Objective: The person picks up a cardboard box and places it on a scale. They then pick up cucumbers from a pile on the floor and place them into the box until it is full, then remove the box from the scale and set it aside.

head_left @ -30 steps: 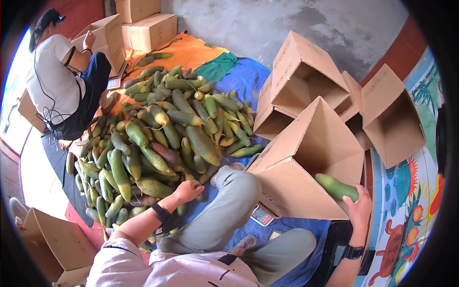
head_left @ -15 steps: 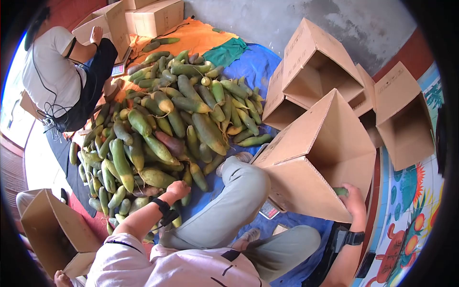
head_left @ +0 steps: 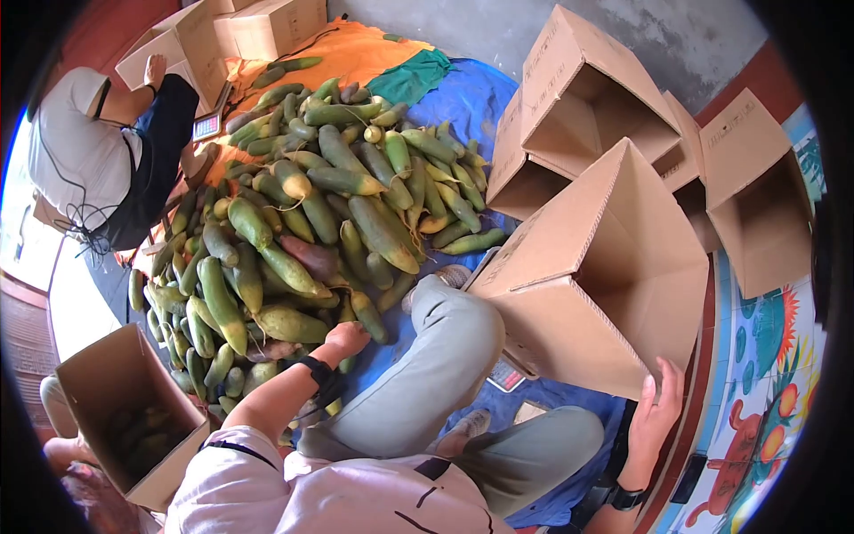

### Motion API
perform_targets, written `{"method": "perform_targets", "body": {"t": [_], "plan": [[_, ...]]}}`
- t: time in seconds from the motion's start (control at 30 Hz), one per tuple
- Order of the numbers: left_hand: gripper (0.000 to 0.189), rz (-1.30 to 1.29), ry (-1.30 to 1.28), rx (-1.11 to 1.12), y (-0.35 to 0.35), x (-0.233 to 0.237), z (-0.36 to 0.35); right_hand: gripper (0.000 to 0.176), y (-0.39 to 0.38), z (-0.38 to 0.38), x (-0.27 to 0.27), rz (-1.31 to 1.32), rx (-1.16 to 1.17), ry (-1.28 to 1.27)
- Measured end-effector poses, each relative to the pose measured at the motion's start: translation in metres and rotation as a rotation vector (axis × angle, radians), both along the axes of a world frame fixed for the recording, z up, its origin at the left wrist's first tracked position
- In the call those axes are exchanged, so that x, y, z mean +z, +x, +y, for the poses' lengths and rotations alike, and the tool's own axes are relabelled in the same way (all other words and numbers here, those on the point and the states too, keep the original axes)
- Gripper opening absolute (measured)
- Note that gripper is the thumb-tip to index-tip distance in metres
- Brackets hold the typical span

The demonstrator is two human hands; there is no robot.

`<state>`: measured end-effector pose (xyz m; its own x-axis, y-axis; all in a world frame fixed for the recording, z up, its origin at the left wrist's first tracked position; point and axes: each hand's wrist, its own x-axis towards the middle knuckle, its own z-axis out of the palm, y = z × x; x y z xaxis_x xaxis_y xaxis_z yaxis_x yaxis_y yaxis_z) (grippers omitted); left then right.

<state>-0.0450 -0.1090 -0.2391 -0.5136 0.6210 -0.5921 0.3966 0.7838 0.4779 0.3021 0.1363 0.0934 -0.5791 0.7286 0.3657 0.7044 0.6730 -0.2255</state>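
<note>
My left hand [head_left: 348, 339] is closed at the near edge of the heap, its fingers round a green radish [head_left: 346, 362] that is mostly hidden under them. Another green radish [head_left: 367, 318] lies right beside my knuckles. At the right, my right hand [head_left: 656, 405] is open, with fingers stretched up at the near edge of a cardboard box [head_left: 569, 325]. Nothing shows in its grip. The box stands tilted with its mouth toward the right, and its bottom is hidden. The large heap of green radishes [head_left: 307, 236] spreads in front of me.
A blue sheet [head_left: 480, 116] and an orange sheet [head_left: 365, 58] lie under the heap. More cardboard boxes [head_left: 583, 98] stand at the right. A scale display [head_left: 505, 376] shows beside my box. One person [head_left: 84, 147] sits upper left; a box [head_left: 129, 374] with radishes is at lower left.
My right hand has let go of the green radish at the box edge and opened. My left hand has shifted slightly right. The lower-left box has turned, showing radishes inside.
</note>
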Motion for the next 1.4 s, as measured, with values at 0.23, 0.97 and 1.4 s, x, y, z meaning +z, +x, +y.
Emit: {"method": "perform_targets", "body": {"t": [0.23,0.97,1.4], "plan": [[0.04,0.0,0.022,-0.028,-0.001,0.002,0.026,0.03,0.03,-0.02,-0.008,0.016,-0.063,0.316],[0.046,0.305,-0.234,-0.037,-0.037,-0.033,0.043,0.033,0.101,-0.029,-0.146,0.091,-0.198,-0.038],[0.035,0.447,-0.454,-0.125,-0.051,-0.093,0.055,0.032,0.097,-0.021,-0.145,0.082,-0.2,-0.133]]}}
